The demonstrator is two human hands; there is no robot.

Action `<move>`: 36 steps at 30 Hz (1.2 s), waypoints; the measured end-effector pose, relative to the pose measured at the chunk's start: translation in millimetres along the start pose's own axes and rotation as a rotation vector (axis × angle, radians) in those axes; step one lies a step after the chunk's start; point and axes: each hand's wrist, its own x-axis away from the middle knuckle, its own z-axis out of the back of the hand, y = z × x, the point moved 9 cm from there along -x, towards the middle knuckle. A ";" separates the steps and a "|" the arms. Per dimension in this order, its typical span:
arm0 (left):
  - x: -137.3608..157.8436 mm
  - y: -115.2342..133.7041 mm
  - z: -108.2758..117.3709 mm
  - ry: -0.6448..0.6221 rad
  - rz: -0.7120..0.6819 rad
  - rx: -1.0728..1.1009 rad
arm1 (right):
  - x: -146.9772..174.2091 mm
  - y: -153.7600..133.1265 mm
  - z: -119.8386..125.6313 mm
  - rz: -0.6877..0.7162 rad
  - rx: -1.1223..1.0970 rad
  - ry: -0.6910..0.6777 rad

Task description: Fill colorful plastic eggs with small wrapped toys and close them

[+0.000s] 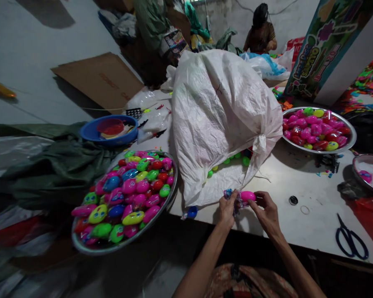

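Just over the table's front edge, my right hand (268, 212) pinches a bright pink plastic egg (248, 196) by its right end. My left hand (226, 210) is closed on a crumpled printed plastic wrapper (228, 193), which lies against the egg's left side. Whether the wrapper goes round the egg is hard to make out. Close behind both hands stands a big white woven sack (217, 111), with green and yellow eggs (245, 160) showing at its opening. A blue egg piece (192, 212) lies left of my left hand.
At the left a metal basin (170, 194) is heaped with film-wrapped eggs; another full basin (351, 142) stands right. Dark-handled scissors (349, 240) and a small black roll (293, 200) lie on the right. A blue tub (90, 134) sits back left. A person (261, 35) works behind.
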 end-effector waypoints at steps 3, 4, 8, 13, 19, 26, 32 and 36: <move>0.0 -0.6 1.8 0.058 -0.013 -0.010 | 2.3 8.4 10.3 -0.043 -0.029 0.050; 0.1 -0.5 0.5 0.054 -0.024 -0.026 | 2.8 9.5 11.2 -0.049 -0.031 0.043; 4.2 2.7 -6.2 0.025 -0.080 -0.117 | 4.0 5.4 13.4 -0.022 0.001 0.019; 13.3 2.9 -20.6 -0.111 -0.066 -0.189 | 5.2 4.0 16.9 -0.013 -0.006 0.025; 23.6 4.1 -40.1 -0.286 -0.011 0.033 | 11.5 4.7 20.0 0.051 0.052 0.049; 32.1 -13.9 -53.9 -0.377 0.111 0.123 | 15.3 19.0 14.1 -0.073 -0.134 -0.046; 37.3 -24.0 -57.0 -0.469 0.239 0.084 | 6.8 -2.5 18.9 0.089 0.066 -0.146; 37.7 -21.8 -59.9 -0.477 0.302 0.155 | 2.9 -8.6 15.0 0.085 0.038 -0.214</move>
